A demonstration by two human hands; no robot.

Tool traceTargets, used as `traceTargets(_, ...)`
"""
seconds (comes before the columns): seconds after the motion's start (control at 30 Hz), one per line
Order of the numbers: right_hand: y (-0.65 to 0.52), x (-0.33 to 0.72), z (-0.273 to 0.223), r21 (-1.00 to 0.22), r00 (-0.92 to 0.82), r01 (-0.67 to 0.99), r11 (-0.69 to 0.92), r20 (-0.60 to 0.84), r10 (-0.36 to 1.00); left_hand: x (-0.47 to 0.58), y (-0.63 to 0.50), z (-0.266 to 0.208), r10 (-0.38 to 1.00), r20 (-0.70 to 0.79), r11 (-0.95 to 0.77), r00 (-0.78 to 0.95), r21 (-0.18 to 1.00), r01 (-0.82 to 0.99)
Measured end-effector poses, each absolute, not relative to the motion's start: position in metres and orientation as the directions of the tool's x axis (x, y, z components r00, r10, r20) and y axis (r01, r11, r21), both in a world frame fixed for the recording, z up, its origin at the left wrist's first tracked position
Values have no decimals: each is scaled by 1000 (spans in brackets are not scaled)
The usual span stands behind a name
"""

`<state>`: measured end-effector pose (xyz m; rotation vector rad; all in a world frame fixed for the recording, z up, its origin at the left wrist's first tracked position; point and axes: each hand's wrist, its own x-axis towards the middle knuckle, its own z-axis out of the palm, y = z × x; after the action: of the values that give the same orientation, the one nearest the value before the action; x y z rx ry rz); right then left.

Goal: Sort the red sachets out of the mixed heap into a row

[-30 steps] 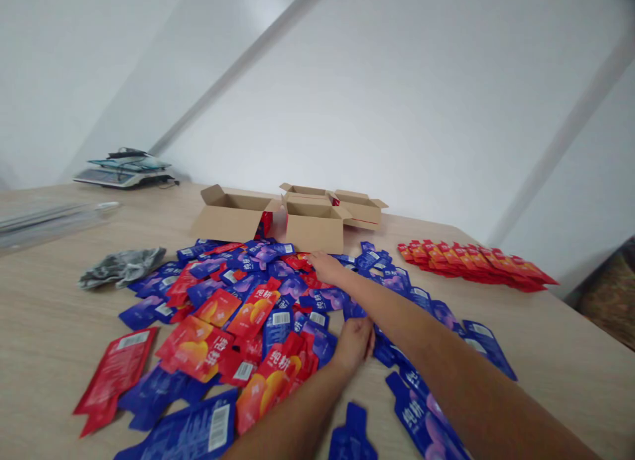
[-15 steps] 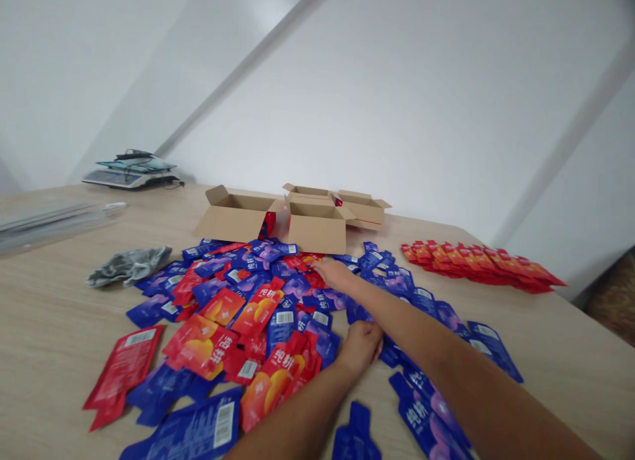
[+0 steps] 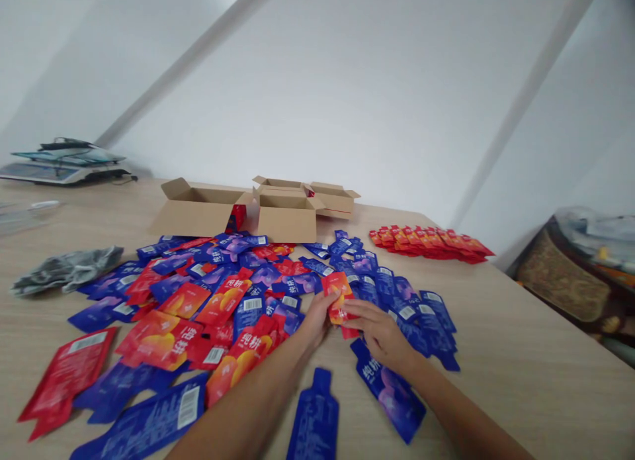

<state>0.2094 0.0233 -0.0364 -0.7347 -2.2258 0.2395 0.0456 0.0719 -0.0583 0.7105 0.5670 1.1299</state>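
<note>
Red pouch (image 3: pixel 336 293) was clasped between my left hand (image 3: pixel 316 318), at its lower left, and my right hand (image 3: pixel 381 333), over its right side; mixed pouches (image 3: pixel 159 339) lay leftward, blue pouches (image 3: pixel 368 290) rightward, cardboard boxes (image 3: pixel 286 226) beyond on the tabletop (image 3: pixel 520 374).
</note>
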Motion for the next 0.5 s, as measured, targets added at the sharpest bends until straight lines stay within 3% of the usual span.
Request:
traceTargets(0.1, 24, 217, -38, -584, -184, 506, 634, 646, 741, 48, 65, -59, 901, -76, 307, 428, 808, -503)
traceTargets(0.17, 29, 219, -38, -732, -22, 499, 463, 523, 852, 50, 60, -61, 847, -122, 350, 517, 861, -370)
traceTargets(0.27, 35, 218, -46, -861, -79, 417, 291, 284, 956, 50, 56, -63, 774, -172, 361, 610, 910, -202)
traceTargets(0.37, 37, 218, -56, -948, -103, 248, 200, 179, 978, 49, 57, -63, 745, -177, 366, 644, 915, -172)
traceTargets(0.5, 41, 224, -61, -989, 174, 1, 145, 143, 974, 46, 60, -58, 764, -111, 354, 635, 895, -270)
